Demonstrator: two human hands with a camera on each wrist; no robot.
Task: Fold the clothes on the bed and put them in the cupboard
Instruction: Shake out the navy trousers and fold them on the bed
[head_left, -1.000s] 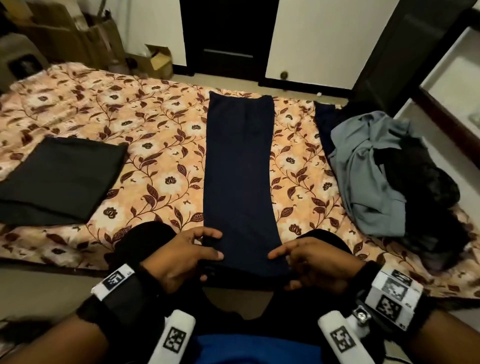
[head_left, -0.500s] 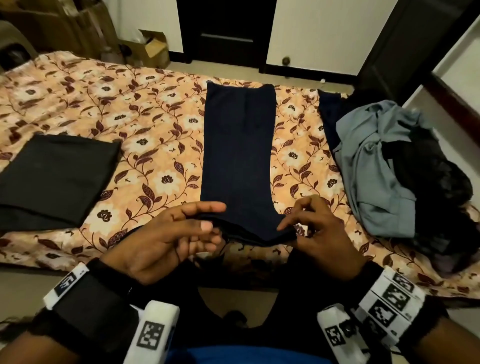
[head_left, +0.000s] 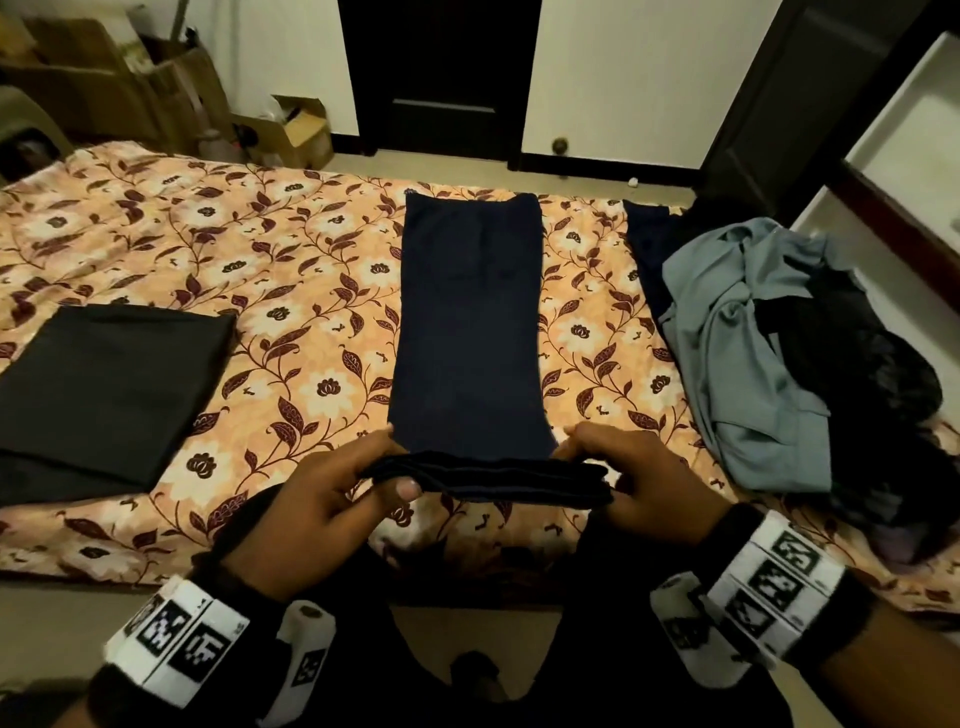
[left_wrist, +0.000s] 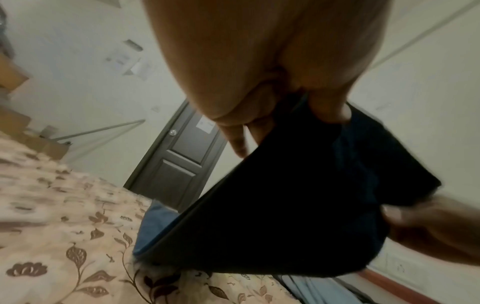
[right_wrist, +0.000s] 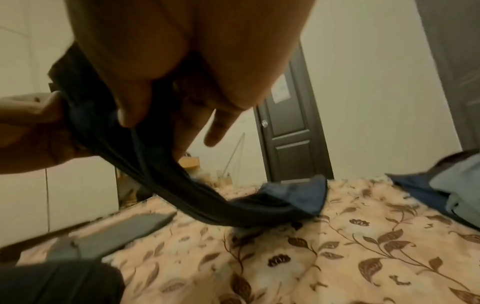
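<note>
Two hands: both pinch near end of navy trousers (head_left: 470, 332), lifted off the bed (head_left: 291, 291).
Left hand (head_left: 317, 499): thumb under, fingers over left corner of hem.
Right hand (head_left: 631, 483): grips right corner.
Trousers: lengthwise strip, mid-bed, far end at far edge.
Folded black garment (head_left: 104, 389): near left edge.
Unfolded pile (head_left: 753, 353): right edge.

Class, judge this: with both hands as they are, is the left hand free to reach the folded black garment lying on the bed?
Probably not yet. The left hand and right hand each pinch the near end of the navy trousers. The bedspread between it and the folded black garment looks unobstructed.
</note>
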